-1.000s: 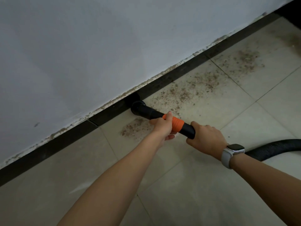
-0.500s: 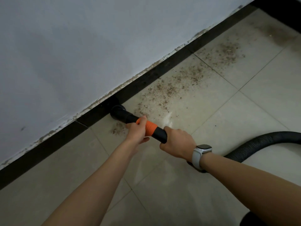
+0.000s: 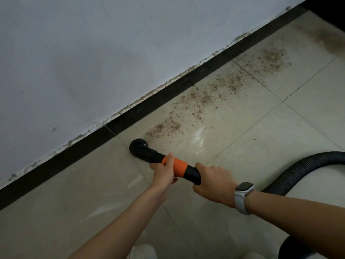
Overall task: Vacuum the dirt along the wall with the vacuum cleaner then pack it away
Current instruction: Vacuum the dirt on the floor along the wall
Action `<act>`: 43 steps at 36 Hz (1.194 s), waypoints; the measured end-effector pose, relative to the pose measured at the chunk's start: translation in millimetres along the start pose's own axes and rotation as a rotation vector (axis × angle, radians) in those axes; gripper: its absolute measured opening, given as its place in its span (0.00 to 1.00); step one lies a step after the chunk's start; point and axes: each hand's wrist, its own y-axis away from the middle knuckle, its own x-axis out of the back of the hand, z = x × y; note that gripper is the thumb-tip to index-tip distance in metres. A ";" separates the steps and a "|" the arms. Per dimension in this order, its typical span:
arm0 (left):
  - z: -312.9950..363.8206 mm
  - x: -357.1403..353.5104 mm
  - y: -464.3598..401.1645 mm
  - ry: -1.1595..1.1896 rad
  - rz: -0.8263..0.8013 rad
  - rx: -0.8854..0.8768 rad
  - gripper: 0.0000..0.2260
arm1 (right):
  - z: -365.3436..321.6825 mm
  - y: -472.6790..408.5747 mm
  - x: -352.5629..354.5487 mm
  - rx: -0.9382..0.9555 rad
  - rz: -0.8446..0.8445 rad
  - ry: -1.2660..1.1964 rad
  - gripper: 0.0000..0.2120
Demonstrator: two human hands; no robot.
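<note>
A black vacuum wand with an orange band (image 3: 177, 168) lies low over the beige tiled floor. Its round brush nozzle (image 3: 137, 145) rests on the tile a short way out from the black skirting (image 3: 168, 94). My left hand (image 3: 164, 172) grips the wand at the orange band. My right hand (image 3: 214, 184), with a pale watch on its wrist, grips the black part behind it. Brown dirt (image 3: 201, 101) is strewn along the wall to the right of the nozzle, in patches up to the far right. The ribbed black hose (image 3: 306, 169) curves away to the right.
A grey wall (image 3: 112, 53) with a chipped lower edge runs diagonally across the view. A dark rounded object (image 3: 296, 249) sits at the bottom right corner. A pale shoe (image 3: 143, 251) shows at the bottom edge. A dark area (image 3: 332, 8) fills the top right corner.
The nozzle has pulled back from the skirting onto the open tile. The small dirt patch that lay beside it is gone from the floor. Both hands keep their grips.
</note>
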 end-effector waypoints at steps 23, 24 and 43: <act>-20.4 -12.0 16.6 -0.003 -0.044 0.021 0.27 | 10.5 24.9 2.7 -0.022 -0.023 0.100 0.11; -18.9 -9.5 13.3 -0.006 -0.022 0.019 0.27 | 7.6 20.9 3.7 -0.006 -0.023 0.094 0.12; -10.9 20.5 -10.0 0.167 0.034 0.030 0.10 | -27.8 -9.3 -2.7 0.162 0.034 0.064 0.15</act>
